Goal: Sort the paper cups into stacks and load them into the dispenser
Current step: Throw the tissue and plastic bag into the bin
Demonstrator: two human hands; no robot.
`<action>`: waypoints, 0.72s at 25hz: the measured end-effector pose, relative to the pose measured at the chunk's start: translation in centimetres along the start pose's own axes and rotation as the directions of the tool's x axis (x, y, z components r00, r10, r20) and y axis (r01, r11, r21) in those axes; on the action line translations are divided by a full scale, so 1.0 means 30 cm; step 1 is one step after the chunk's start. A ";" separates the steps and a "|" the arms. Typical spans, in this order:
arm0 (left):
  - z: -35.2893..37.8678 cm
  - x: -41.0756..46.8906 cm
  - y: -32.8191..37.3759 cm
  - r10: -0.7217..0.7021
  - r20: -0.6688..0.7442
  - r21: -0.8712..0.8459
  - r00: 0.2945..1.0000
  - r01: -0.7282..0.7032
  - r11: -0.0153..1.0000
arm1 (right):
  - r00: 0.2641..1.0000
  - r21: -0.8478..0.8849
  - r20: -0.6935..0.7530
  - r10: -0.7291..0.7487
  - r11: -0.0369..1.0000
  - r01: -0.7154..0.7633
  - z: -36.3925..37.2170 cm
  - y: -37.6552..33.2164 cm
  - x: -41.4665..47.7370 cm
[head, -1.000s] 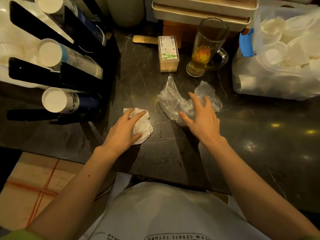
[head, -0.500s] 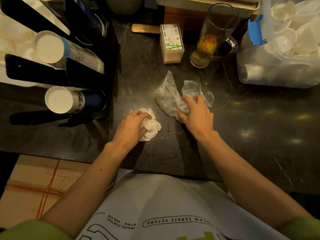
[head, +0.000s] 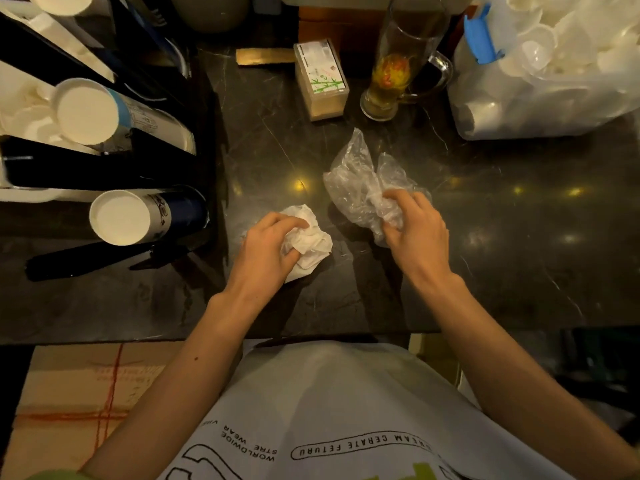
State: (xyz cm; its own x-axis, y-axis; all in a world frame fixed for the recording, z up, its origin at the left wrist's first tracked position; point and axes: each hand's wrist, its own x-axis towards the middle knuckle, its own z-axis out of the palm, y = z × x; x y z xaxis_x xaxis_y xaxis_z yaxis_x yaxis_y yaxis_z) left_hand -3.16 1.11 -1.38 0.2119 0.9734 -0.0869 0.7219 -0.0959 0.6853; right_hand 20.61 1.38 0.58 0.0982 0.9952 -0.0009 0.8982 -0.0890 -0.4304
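Meanwhile, on a dark desk (head: 519, 258), paper cups (head: 117, 218) lie stacked in the black dispenser (head: 104, 168) at left; the right hand (head: 415, 233) has its grip closed on a crumpled plastic bag (head: 360, 181), the left hand (head: 266, 251) on a white tissue (head: 311, 244).

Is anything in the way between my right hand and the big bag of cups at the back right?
On the counter itself, nothing visible. But the right hand is closed on a crumpled clear plastic bag, and the left hand grips a white tissue; both occupy the hands before reaching the bag of cups.
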 end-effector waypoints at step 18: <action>0.308 -0.287 0.351 0.401 0.273 -0.094 0.874 -0.390 0.916 | 0.767 0.251 -0.326 0.552 0.833 -0.493 -0.139 0.270 -0.897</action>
State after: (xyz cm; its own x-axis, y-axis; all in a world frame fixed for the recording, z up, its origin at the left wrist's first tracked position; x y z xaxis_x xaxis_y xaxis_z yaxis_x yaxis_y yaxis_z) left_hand 8.70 -10.22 -0.09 0.6548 0.7558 0.0009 0.5165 -0.4484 0.7295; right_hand 27.03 -26.29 0.88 0.7109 0.7010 0.0563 0.5927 -0.5541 -0.5846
